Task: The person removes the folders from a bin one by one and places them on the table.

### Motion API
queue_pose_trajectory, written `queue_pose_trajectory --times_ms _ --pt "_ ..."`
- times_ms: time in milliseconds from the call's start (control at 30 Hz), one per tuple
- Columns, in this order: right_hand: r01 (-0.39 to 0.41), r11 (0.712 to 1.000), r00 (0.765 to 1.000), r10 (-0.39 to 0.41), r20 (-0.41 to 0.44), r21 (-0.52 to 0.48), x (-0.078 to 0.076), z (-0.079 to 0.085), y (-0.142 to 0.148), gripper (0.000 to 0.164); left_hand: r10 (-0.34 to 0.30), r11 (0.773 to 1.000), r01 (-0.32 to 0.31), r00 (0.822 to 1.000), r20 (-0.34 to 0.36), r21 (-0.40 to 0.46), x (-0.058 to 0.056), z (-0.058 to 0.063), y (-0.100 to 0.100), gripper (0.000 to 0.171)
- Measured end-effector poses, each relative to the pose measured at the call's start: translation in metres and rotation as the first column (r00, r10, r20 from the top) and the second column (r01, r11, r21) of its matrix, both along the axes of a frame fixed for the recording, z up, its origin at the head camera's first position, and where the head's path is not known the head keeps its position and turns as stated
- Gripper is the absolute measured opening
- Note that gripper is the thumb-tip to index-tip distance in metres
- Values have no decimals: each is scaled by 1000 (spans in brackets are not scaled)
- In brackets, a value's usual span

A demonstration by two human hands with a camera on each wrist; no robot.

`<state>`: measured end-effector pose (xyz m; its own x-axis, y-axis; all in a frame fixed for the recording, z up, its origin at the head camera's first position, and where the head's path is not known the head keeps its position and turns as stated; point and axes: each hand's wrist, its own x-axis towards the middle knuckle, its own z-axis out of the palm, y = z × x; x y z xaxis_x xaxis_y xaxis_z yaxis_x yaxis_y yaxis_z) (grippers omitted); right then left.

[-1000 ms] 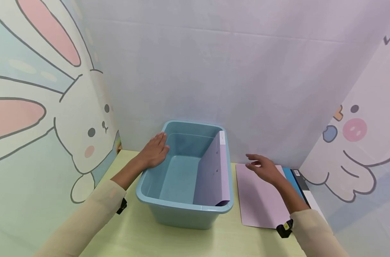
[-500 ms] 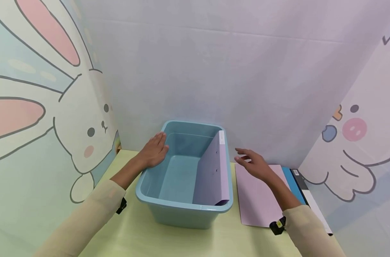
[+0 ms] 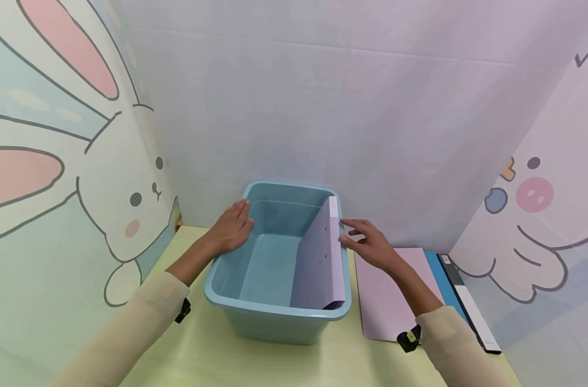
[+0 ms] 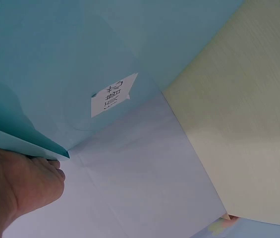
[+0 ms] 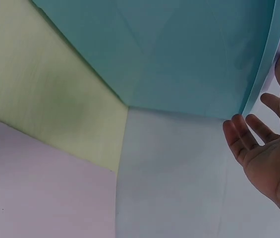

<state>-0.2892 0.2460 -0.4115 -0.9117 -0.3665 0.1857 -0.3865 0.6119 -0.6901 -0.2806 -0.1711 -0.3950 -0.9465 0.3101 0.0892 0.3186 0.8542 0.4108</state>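
Note:
A light blue plastic tub (image 3: 270, 325) stands on the pale yellow table. Inside it, along the right wall, a purple file folder (image 3: 318, 263) stands on edge, a white label at its far end. My left hand (image 3: 230, 228) rests on the tub's left rim with its fingers extended; the left wrist view shows this hand (image 4: 26, 183) at the rim and a handwritten label (image 4: 114, 94) on the outer wall. My right hand (image 3: 368, 244) has its fingertips right at the tub's right rim beside the folder. Its fingers are spread and loosely bent in the right wrist view.
On the table (image 3: 178, 355) to the tub's right lies a flat purple folder (image 3: 386, 301). Beside it are a blue folder (image 3: 447, 282) and a black-and-white one (image 3: 473, 312), partly overlapped. Cloth walls with cartoon animals close in the back and both sides.
My right hand has moved left, from above the flat purple folder to the tub's right rim. My left hand has stayed on the left rim, and the tub has not moved.

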Motion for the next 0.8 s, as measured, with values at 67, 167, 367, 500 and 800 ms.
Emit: queue_pose_trajectory --times_ms 67,167,367,500,800 --pt "-3 1000 1000 3 -13 5 0 1 -2 67 1 1000 -1 1000 1 0 -1 -1 0 69" --pt "3 1000 1000 -2 -28 19 0 3 -5 67 -1 1000 1 1000 2 -1 -1 -1 0 69" --pt "18 999 999 -16 -39 39 0 10 -13 69 -6 1000 6 1000 0 -6 -1 -1 0 69" --pt "-2 1000 999 3 -43 32 0 16 -20 67 -5 1000 5 1000 2 -4 -1 -1 0 69" --pt "-34 999 998 35 -46 39 3 32 -41 63 -8 1000 8 1000 5 6 1 2 1 69"
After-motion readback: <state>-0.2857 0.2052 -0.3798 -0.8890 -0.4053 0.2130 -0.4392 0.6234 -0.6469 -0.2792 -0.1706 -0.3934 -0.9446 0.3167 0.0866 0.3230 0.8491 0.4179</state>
